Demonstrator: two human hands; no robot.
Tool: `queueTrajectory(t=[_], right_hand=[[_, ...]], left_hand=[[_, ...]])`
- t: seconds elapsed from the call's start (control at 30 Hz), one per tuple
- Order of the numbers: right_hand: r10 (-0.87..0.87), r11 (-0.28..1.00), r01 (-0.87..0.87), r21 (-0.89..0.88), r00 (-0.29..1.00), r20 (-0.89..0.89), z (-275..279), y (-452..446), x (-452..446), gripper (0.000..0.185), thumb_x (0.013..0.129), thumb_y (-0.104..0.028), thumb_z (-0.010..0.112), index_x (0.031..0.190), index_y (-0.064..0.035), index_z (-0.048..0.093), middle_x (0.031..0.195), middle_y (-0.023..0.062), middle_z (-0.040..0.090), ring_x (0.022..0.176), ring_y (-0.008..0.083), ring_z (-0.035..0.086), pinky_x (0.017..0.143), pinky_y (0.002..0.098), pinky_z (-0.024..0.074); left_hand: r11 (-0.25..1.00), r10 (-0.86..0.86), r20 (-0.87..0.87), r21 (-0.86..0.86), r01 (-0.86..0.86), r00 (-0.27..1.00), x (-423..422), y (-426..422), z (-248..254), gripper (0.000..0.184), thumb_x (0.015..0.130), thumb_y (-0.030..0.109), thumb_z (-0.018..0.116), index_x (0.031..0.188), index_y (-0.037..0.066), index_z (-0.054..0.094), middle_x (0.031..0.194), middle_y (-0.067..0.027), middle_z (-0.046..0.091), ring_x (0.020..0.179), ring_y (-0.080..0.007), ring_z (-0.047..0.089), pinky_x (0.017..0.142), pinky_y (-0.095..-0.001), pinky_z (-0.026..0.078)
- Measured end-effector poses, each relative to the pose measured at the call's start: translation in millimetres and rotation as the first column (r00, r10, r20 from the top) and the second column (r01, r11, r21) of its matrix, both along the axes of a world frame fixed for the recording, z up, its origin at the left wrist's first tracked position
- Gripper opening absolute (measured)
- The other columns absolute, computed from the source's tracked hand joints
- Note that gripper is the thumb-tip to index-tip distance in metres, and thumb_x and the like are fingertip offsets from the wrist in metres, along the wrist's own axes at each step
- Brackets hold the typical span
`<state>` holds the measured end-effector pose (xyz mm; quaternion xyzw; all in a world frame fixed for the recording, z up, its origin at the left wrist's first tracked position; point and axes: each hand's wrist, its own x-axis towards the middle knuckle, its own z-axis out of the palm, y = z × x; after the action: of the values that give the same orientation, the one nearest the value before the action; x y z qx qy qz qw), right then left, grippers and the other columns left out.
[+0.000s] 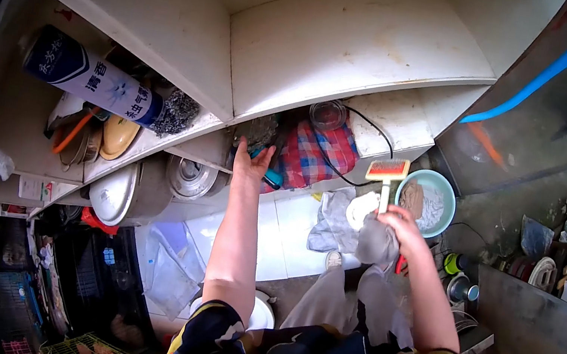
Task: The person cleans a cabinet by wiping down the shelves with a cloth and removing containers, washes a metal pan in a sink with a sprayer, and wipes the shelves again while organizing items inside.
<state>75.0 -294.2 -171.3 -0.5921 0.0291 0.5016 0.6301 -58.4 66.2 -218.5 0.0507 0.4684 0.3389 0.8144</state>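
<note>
My left hand [252, 162] reaches into the lower cupboard shelf, its fingers curled round a teal item [272, 178] that shows between and beside them; its far end is lost in the shadow. A red and blue checked cloth [310, 153] lies just right of that hand. In my right hand [403, 227] is the handle of a brush [388, 170] with a pale yellow head and reddish bristle pad, held upright. A grey cloth [378, 242] hangs at the same hand, and a white round item [362, 210] is beside the handle.
A spray can [95, 77] lies on the left shelf. Below are a lidded pot [115, 191] and a glass lid [191, 177]. A light blue basin [448, 206] with cloths stands beyond my right hand. Clutter and a metal panel [546, 322] are at right.
</note>
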Motion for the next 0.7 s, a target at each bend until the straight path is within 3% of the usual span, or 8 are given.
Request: queueTrajectory(t=[0.03,0.1,0.17,0.2,0.3,0.37,0.47,0.7], right_hand=[[-0.131,0.99,0.13,-0.05,0.991,0.0,-15.3,5.2,8.1,0.038,0.072,-0.01,0.067,0.106,0.0021,0.055,0.093,0.0097,0.063,0.083,0.0155,0.06,0.075,0.0274,0.0486],[-0.09,0.992,0.09,-0.089,0.996,-0.004,-40.0,16.8,37.0,0.048,0.071,-0.009,0.069,0.113,0.003,0.048,0.095,0.0113,0.062,0.083,0.0171,0.06,0.077,0.029,0.0491],[0.013,1.0,-0.013,-0.003,1.0,-0.008,-61.3,25.2,66.7,0.041,0.071,-0.01,0.068,0.107,0.0048,0.052,0.09,0.0114,0.063,0.083,0.0178,0.061,0.076,0.0301,0.0494],[0.062,0.998,-0.062,0.018,0.998,0.003,-65.7,31.9,79.7,0.034,0.072,-0.01,0.066,0.101,0.005,0.056,0.086,0.0114,0.063,0.08,0.0188,0.061,0.071,0.0315,0.0507],[0.032,0.997,-0.032,-0.066,0.999,0.001,-59.8,52.3,107.0,0.028,0.073,-0.011,0.064,0.097,0.0037,0.059,0.083,0.0111,0.063,0.075,0.02,0.062,0.068,0.0329,0.0519],[-0.037,0.998,0.036,-0.057,0.999,-0.023,-59.4,66.8,119.3,0.027,0.077,-0.012,0.062,0.099,0.0033,0.059,0.087,0.0114,0.064,0.073,0.0211,0.063,0.067,0.0351,0.0532],[-0.028,0.996,0.05,0.071,0.96,-0.278,-68.0,79.5,142.5,0.025,0.084,-0.017,0.058,0.1,0.003,0.059,0.093,0.0127,0.065,0.076,0.0225,0.065,0.068,0.0375,0.0541],[-0.047,0.994,0.044,-0.098,0.999,-0.028,-88.6,64.5,140.7,0.026,0.082,-0.017,0.064,0.097,0.0049,0.06,0.088,0.0119,0.065,0.073,0.0225,0.064,0.066,0.0374,0.054]], left_hand=[[0.998,0.004,-0.006,-0.063,-0.004,1.0,1.8,4.3,2.9,0.064,0.082,0.039,0.063,0.126,0.002,0.034,0.113,-0.0307,0.037,0.1,-0.0411,0.049,0.082,-0.0501,0.052],[0.993,-0.005,0.017,-0.117,0.007,1.0,7.2,18.0,-3.9,0.057,0.084,0.041,0.06,0.124,0.005,0.04,0.115,-0.0266,0.042,0.101,-0.0401,0.05,0.081,-0.0504,0.052],[0.997,-0.065,0.004,0.047,0.065,0.998,16.9,19.8,-4.8,0.051,0.09,0.047,0.042,0.12,0.006,0.048,0.119,-0.0197,0.05,0.111,-0.045,0.046,0.082,-0.0497,0.051],[0.996,-0.086,0.039,0.036,0.085,0.996,18.4,24.4,-4.4,0.048,0.092,0.046,0.035,0.116,0.007,0.052,0.112,-0.0129,0.058,0.107,-0.0421,0.05,0.081,-0.0506,0.05],[0.998,-0.058,0.091,-0.008,0.059,0.994,17.6,30.2,-8.4,0.045,0.094,0.041,0.03,0.113,0.008,0.053,0.109,-0.0127,0.06,0.101,-0.0375,0.055,0.082,-0.051,0.049],[0.999,-0.048,0.087,-0.01,0.049,0.995,18.4,34.3,-12.0,0.041,0.094,0.036,0.029,0.111,0.008,0.055,0.11,-0.0127,0.061,0.1,-0.0343,0.057,0.083,-0.051,0.049],[0.999,-0.036,0.163,-0.011,0.038,0.986,18.1,34.4,-23.2,0.037,0.091,0.029,0.034,0.109,0.004,0.056,0.11,-0.0164,0.059,0.101,-0.0376,0.055,0.078,-0.0466,0.054],[0.977,-0.012,0.298,-0.2,0.075,0.955,14.5,33.0,-22.0,0.032,0.083,0.016,0.044,0.106,-0.004,0.051,0.106,-0.023,0.057,0.095,-0.0425,0.055,0.07,-0.0453,0.058]])
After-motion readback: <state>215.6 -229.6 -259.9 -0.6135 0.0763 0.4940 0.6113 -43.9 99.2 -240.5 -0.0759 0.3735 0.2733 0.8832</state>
